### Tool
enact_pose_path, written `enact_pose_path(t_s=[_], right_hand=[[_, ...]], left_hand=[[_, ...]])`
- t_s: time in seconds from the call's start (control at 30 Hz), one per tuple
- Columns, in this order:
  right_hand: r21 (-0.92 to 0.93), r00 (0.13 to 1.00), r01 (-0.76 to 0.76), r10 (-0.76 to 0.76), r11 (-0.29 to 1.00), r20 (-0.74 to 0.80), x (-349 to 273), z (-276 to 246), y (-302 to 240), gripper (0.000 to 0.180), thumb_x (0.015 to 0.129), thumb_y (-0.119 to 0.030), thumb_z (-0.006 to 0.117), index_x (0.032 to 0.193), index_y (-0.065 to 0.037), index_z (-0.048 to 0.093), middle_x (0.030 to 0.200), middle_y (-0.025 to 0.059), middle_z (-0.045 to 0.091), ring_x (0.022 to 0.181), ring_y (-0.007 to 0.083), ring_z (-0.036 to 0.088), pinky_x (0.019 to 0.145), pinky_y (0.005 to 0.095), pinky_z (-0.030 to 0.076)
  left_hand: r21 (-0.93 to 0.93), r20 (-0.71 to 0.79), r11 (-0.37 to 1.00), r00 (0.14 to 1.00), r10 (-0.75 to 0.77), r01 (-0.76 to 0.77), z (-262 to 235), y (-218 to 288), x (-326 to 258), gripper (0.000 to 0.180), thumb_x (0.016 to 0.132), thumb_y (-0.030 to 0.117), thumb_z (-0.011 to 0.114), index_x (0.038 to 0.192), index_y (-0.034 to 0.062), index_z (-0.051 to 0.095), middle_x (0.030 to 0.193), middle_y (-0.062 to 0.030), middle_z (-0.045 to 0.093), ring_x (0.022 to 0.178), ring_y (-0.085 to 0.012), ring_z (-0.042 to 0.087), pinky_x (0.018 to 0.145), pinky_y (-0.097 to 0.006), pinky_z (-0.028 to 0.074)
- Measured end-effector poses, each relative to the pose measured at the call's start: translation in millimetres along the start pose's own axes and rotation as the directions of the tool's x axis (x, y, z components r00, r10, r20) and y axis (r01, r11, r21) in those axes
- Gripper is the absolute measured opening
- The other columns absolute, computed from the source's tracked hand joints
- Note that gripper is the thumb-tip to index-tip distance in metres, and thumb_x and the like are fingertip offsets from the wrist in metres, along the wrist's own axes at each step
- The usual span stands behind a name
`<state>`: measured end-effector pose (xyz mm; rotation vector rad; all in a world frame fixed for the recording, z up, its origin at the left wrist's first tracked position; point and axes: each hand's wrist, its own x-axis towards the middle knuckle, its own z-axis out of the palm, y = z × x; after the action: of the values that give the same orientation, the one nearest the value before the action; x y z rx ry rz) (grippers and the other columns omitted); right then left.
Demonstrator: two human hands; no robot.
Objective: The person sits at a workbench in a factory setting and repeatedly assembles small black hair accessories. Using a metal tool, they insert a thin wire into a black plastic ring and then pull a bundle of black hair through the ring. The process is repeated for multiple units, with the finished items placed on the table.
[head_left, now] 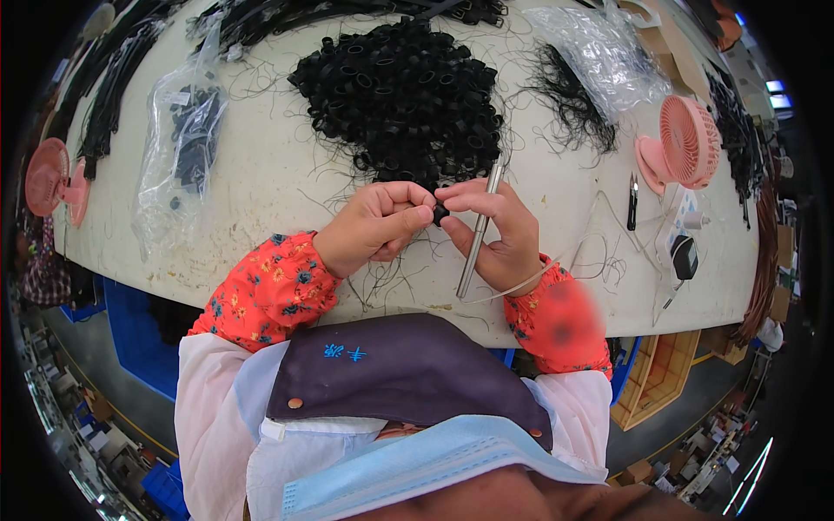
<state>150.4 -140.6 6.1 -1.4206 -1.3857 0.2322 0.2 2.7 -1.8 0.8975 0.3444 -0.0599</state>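
My left hand point(375, 226) and my right hand point(495, 234) meet above the near edge of a white table point(269, 182). Together their fingertips pinch a small black ring-shaped part point(440, 211). Across my right palm lies a thin metal rod point(480, 230), gripped so that it points up and away from me. Just beyond my hands sits a big heap of the same black ring parts point(404, 91). Loose black threads point(382, 282) lie on the table under my wrists.
A clear bag of black parts point(181, 148) lies at the left, another clear bag point(599, 52) at the back right. A tuft of black threads point(569, 100), a pink desk fan point(686, 143), a black pen point(632, 200) and a charger with cable point(682, 252) are at the right.
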Motion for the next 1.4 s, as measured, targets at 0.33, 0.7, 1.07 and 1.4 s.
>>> enact_pose_path(t_s=[0.33,0.7,1.07,1.4], right_hand=[[0.033,0.998,-0.063,0.063,0.997,-0.005,-5,1,6,0.029,0.077,0.000,0.072,0.102,-0.008,0.062,0.096,0.0125,0.066,0.087,0.0259,0.066,0.074,0.0312,0.053],[-0.077,1.000,0.023,-0.024,0.997,-0.002,0,-2,1,0.032,0.076,0.000,0.073,0.104,-0.007,0.060,0.099,0.0123,0.065,0.088,0.0264,0.066,0.073,0.0308,0.054],[-0.070,0.999,0.047,-0.046,0.996,0.011,-2,1,4,0.033,0.076,-0.001,0.073,0.105,-0.008,0.060,0.097,0.0115,0.065,0.085,0.0261,0.066,0.070,0.0312,0.054],[-0.165,0.993,0.120,-0.118,0.979,0.026,0,2,4,0.032,0.069,-0.003,0.077,0.098,-0.013,0.064,0.088,0.0057,0.065,0.081,0.0248,0.062,0.071,0.0339,0.049]], left_hand=[[0.492,-0.168,0.829,0.905,0.390,-0.265,11,-5,-2,0.013,0.095,0.010,0.055,0.105,0.0027,0.054,0.068,0.0024,0.057,0.054,-0.0021,0.047,0.049,-0.018,0.036],[0.724,0.045,0.558,0.836,0.547,-0.405,13,-4,-2,0.036,0.091,-0.003,0.053,0.127,0.0000,0.052,0.118,-0.0130,0.064,0.106,-0.0165,0.062,0.089,-0.028,0.048],[0.768,-0.029,0.563,0.861,0.508,-0.306,9,-5,-2,0.010,0.087,-0.001,0.061,0.097,-0.0016,0.064,0.080,-0.0056,0.066,0.068,-0.0086,0.061,0.062,-0.022,0.049],[0.701,-0.032,0.612,0.840,0.541,-0.367,9,-9,4,0.006,0.092,0.006,0.057,0.095,0.0009,0.059,0.086,-0.0065,0.067,0.081,-0.0107,0.063,0.072,-0.025,0.049]])
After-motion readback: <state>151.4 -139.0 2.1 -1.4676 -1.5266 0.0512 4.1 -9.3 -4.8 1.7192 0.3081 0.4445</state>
